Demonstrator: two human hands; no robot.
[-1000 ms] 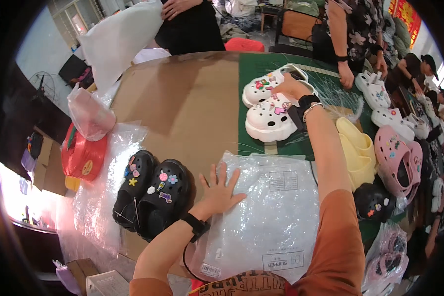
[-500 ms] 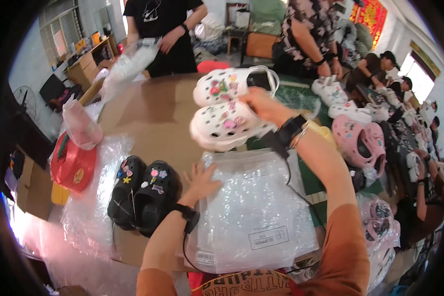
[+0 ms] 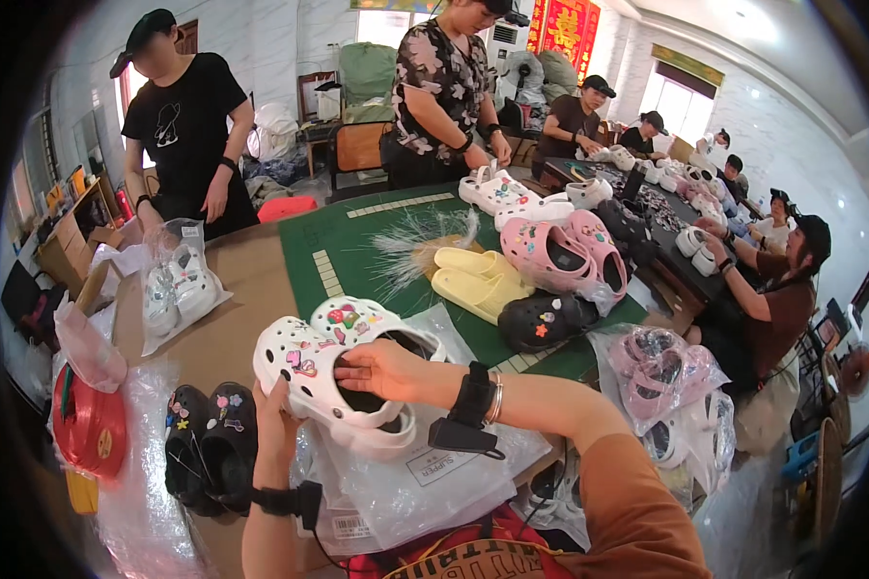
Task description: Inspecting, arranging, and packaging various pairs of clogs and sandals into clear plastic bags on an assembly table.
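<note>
White clogs (image 3: 321, 386) with colourful charms sit in both my hands, raised over the clear plastic bags (image 3: 396, 502) on the table before me. Fingers of my left hand (image 3: 277, 425) close around the nearer shoe's side; those of my right hand (image 3: 388, 372) curl into its foot opening, gripping. Black clogs (image 3: 224, 442) stand to my left, yellow slippers (image 3: 478, 287) beyond, to the right.

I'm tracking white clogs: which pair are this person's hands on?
The charm-studded pair over the plastic bags: left hand against its side, right hand at an opening. Other white clogs are bagged or farther away.
</note>
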